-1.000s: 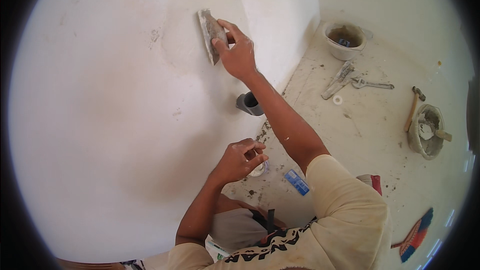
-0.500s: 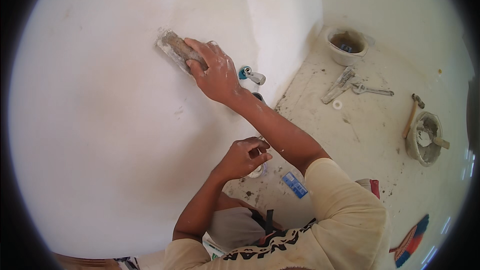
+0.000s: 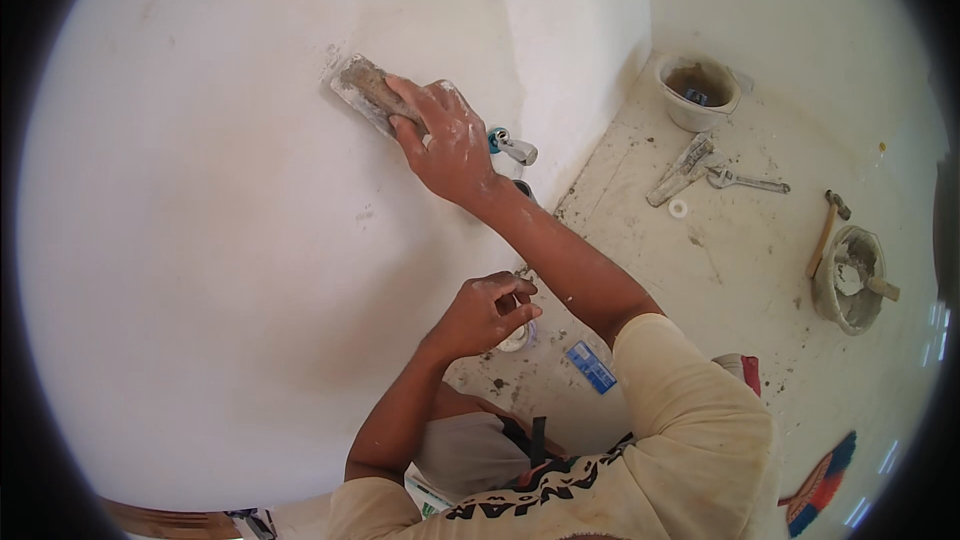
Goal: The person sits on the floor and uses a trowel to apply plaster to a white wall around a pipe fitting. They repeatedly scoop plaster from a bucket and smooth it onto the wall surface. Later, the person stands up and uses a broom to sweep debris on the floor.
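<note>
My right hand [image 3: 449,143] is closed round a putty scraper [image 3: 375,95], a flat, broad tool caked with plaster. Its edge rests against the white wall [image 3: 200,240], where a small rough smear of plaster shows around it. Just right of that wrist, a chrome tap [image 3: 515,148] with a blue-green ring at its base sticks out of the wall. Lower down, my left hand [image 3: 485,315] hovers with loosely bent fingers, thumb apart, and nothing visible in it. Partly hidden behind it is a round white item [image 3: 515,338].
On the floor to the right lie flat plastered blades [image 3: 682,172], an adjustable wrench [image 3: 748,181], a white ring [image 3: 678,209] and a blue packet [image 3: 591,368]. A bucket [image 3: 697,118] stands in the corner. Farther right are a hammer [image 3: 826,230] and a plaster bowl [image 3: 852,325].
My right hand and the scraper have shifted slightly to the right along the wall. The left hand stays nearly in place. The whole view has moved a little.
</note>
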The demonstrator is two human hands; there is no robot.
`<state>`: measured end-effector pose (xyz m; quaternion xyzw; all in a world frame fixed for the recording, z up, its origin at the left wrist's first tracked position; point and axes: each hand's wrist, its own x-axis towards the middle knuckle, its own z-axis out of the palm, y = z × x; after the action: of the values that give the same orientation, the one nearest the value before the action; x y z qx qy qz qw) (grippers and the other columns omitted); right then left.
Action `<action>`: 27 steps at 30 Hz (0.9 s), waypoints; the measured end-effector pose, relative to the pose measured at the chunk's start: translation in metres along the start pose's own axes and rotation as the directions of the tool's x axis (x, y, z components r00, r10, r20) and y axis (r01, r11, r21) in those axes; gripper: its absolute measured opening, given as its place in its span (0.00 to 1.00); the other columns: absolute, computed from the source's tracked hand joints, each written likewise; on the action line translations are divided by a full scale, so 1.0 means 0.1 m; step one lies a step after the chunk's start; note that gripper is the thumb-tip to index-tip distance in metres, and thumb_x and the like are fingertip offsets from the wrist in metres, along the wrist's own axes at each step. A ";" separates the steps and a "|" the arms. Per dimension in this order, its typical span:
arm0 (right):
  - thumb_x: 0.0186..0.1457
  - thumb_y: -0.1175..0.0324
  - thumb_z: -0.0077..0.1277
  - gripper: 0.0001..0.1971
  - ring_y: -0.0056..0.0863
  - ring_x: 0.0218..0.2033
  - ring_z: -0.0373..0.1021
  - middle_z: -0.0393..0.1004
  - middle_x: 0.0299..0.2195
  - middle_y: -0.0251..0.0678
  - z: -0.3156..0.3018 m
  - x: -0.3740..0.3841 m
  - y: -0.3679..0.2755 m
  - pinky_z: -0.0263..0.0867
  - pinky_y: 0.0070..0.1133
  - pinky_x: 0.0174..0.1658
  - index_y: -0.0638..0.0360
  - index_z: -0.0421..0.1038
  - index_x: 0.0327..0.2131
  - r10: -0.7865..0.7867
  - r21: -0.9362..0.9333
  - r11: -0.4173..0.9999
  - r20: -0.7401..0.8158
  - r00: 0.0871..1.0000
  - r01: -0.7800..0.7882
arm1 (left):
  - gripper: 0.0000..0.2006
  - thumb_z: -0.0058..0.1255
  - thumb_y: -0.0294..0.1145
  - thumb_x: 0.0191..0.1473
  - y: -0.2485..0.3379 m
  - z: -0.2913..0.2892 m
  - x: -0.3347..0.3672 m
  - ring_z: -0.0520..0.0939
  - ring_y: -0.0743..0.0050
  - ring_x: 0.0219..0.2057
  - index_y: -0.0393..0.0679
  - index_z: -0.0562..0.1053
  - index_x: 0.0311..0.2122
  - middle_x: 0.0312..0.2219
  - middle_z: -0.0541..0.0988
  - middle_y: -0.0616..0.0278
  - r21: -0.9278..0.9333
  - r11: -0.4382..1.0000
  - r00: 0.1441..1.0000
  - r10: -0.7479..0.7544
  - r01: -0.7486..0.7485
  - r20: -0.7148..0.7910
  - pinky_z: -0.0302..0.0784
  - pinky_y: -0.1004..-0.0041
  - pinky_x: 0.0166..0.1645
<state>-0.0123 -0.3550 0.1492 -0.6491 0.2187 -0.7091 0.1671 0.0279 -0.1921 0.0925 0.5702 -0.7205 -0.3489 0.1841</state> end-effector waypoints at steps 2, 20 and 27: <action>0.50 0.75 0.55 0.24 0.37 0.32 0.69 0.70 0.28 0.38 0.04 0.00 0.07 0.69 0.31 0.34 0.50 0.70 0.53 -0.048 -0.059 0.997 -0.005 0.999 0.047 | 0.16 0.61 0.37 0.54 -0.01 0.01 -0.01 0.80 0.75 0.28 0.35 0.77 0.42 0.30 0.80 0.58 0.000 1.000 1.000 -0.014 0.014 -0.001 0.76 0.73 0.37; 0.52 0.69 0.52 0.23 0.42 0.36 0.69 0.71 0.34 0.43 -0.28 0.61 0.82 0.68 0.36 0.40 0.49 0.68 0.54 0.091 -0.216 0.966 -0.219 0.972 -0.140 | 0.15 0.61 0.37 0.53 0.04 -0.02 -0.09 0.79 0.73 0.26 0.36 0.77 0.40 0.29 0.80 0.58 0.023 0.999 0.999 -0.025 0.027 -0.044 0.76 0.73 0.35; 0.52 0.68 0.54 0.23 0.42 0.37 0.69 0.71 0.35 0.43 -0.13 0.40 0.59 0.68 0.35 0.41 0.48 0.69 0.54 0.065 -0.166 0.983 -0.058 0.996 -0.074 | 0.16 0.61 0.37 0.53 0.05 0.00 -0.07 0.79 0.73 0.26 0.36 0.77 0.40 0.29 0.80 0.58 0.026 0.999 0.999 -0.030 0.031 -0.040 0.76 0.72 0.35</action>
<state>-0.0323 -0.4247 0.1507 -0.6342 0.3048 -0.6985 0.1306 0.0265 -0.1847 0.0971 0.5903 -0.7126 -0.3309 0.1853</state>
